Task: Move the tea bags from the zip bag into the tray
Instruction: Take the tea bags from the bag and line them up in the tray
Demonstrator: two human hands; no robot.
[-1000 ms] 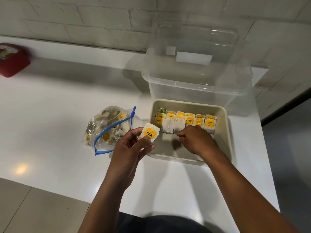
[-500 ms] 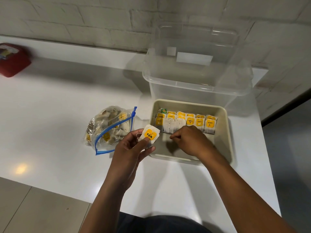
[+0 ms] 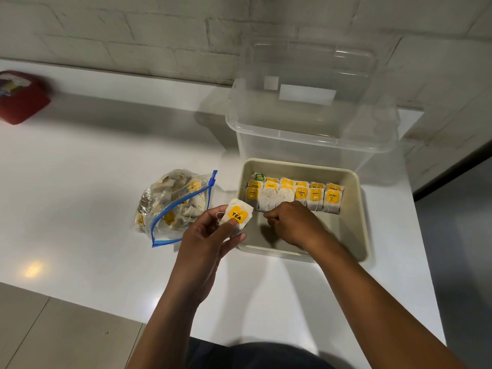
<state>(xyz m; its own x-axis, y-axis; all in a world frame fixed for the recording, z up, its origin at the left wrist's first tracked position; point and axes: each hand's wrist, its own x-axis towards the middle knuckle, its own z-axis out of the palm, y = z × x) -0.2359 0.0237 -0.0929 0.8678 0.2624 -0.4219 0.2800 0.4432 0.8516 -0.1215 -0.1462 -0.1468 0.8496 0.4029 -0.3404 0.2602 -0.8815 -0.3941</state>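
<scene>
My left hand (image 3: 210, 235) pinches a yellow-tagged tea bag (image 3: 237, 214) just left of the tray (image 3: 356, 235), my right hand (image 3: 292, 222) curls over the tray's near row, grip unclear, while the zip bag (image 3: 173, 206) lies left on the worktop (image 3: 80, 182).

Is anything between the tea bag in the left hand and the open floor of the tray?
Only the right hand, which sits curled inside the tray over its near floor, just right of the tea bag that the left hand holds at the tray's left near corner. Bare floor shows further right.
</scene>
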